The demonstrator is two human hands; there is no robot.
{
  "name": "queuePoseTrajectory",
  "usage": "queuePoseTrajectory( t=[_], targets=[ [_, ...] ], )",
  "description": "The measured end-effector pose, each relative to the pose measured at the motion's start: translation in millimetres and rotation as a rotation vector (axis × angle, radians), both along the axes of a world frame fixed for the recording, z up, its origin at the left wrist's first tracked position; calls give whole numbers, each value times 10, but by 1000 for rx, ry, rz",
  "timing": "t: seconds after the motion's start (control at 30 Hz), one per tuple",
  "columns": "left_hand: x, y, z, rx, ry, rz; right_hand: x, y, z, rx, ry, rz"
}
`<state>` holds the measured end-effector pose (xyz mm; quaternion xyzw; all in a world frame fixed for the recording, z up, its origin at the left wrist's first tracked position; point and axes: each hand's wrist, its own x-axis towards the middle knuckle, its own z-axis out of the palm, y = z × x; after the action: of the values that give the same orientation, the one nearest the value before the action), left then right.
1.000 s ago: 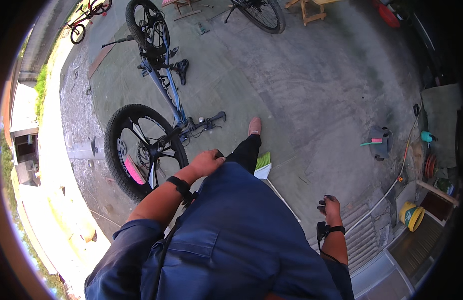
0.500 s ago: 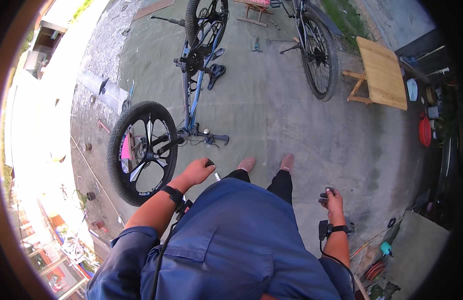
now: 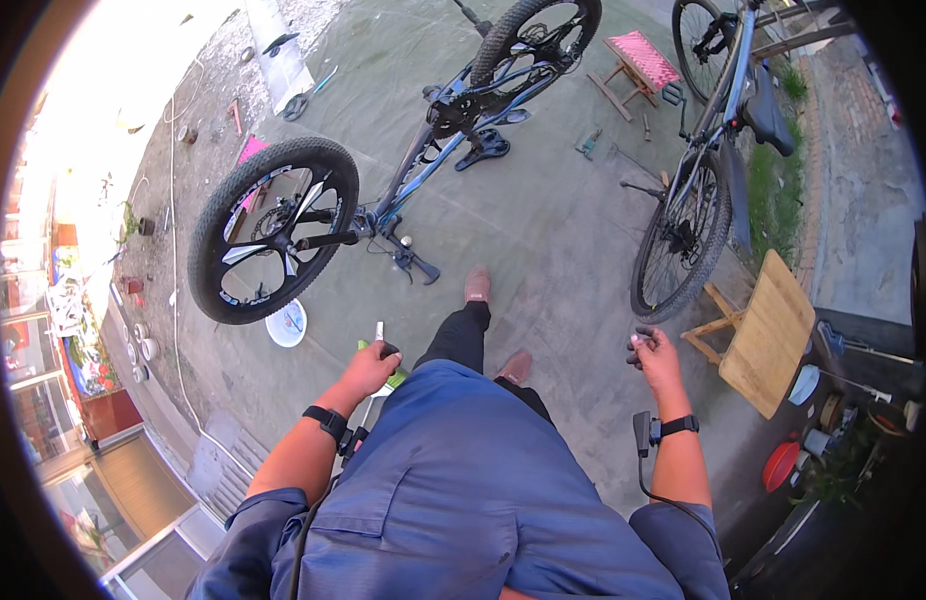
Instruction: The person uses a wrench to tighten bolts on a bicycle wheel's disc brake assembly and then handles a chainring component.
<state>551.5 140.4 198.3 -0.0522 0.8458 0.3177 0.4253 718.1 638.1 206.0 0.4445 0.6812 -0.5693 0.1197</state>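
My left hand (image 3: 369,370) is in front of my left hip with its fingers curled in and darkened at the tips. Right beside those fingers show a small silvery piece (image 3: 380,330) and a green thing (image 3: 396,378); whether the hand grips either one is hidden. My right hand (image 3: 655,358) is out to the right, loosely bent, its dark fingertips a little apart and nothing visible in them. Ahead on the left, a blue-and-black bicycle (image 3: 423,170) stands upside down, its front wheel (image 3: 273,230) nearest my left hand.
A white basin (image 3: 286,324) sits beside the front wheel. To the right stand another bicycle (image 3: 688,220) and a tilted wooden folding table (image 3: 768,335). Farther ahead are a pink-topped folding stool (image 3: 641,62) and a green-handled tool (image 3: 589,143). A red basin (image 3: 780,466) lies far right.
My view has turned left, so the bicycles and table have shifted right in the picture. My feet have stepped. The white basin has come into view, and my left hand sits lower.
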Motion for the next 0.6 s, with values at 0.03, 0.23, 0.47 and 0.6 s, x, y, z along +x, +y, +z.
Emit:
queuePoseTrajectory(
  t=[0.03,0.23,0.47,0.6],
  targets=[
    [-33,-52,-76,-7,-1,50,-336,40,-28,37,74,86],
    [-617,94,-319,10,-15,200,-2375,-274,81,288,307,612],
    [-1281,251,-390,73,-102,372,-3859,-766,82,190,178,797],
    [-1496,273,-309,56,-166,515,-4428,-849,-45,66,186,868]
  ],
)
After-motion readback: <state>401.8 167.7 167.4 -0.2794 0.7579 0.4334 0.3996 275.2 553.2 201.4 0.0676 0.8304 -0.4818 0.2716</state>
